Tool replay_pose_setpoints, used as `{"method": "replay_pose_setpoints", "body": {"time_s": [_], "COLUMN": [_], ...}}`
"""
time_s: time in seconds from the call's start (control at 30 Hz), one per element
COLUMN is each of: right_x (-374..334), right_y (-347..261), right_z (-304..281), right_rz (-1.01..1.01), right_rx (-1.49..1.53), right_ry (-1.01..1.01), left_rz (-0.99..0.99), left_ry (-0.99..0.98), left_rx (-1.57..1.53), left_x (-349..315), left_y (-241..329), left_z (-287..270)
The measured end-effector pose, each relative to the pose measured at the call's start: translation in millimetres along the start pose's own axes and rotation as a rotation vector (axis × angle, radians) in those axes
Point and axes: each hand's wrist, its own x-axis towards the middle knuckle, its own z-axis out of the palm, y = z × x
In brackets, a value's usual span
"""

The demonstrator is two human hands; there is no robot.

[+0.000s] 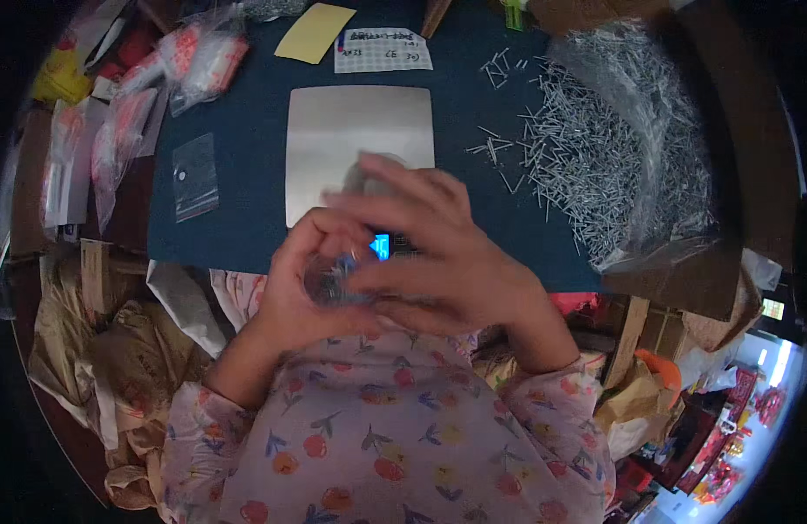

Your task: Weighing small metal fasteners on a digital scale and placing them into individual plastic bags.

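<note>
My left hand [303, 271] is curled around a small, clear, rounded object [325, 278], blurred, perhaps a little container; what it contains I cannot make out. My right hand [456, 253] reaches across from the right with its fingers over and beside that object. Motion smears its fingers, so any grip is unclear. Both hands are over the front edge of a digital scale with a pale square plate [342, 131] and a lit blue display [381, 246], partly covered. Behind the right fingertips shows a greyish round thing [362, 182], mostly hidden.
A large heap of metal nails or pins [578, 148] lies at the right, beside clear plastic sheeting [674, 157]. On the dark cloth are a small zip bag [196, 179], a yellow paper [314, 33] and a written card [382, 51]. Bags with red print [203, 65] crowd the far left.
</note>
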Motion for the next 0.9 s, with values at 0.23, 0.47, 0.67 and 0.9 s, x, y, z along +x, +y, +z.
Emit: {"method": "replay_pose_setpoints", "body": {"time_s": [0.23, 0.47, 0.67, 0.9], "right_x": [-16, -32, -34, -37], "right_y": [-9, -2, -11, -13], "right_z": [-1, -10, -7, -3], "right_rz": [-0.059, 0.156, 0.058, -0.056], "right_rx": [-0.100, -0.064, -0.108, -0.213], "right_ry": [0.027, 0.087, 0.096, -0.027], "left_rz": [-0.073, -0.058, -0.094, 0.235], "left_ry": [-0.062, -0.050, -0.099, -0.056], "left_rx": [0.006, 0.205, 0.300, 0.339], "left_x": [-2, -1, -7, -4], "left_y": [-11, 6, -3, 2], "left_z": [16, 21, 19, 13]}}
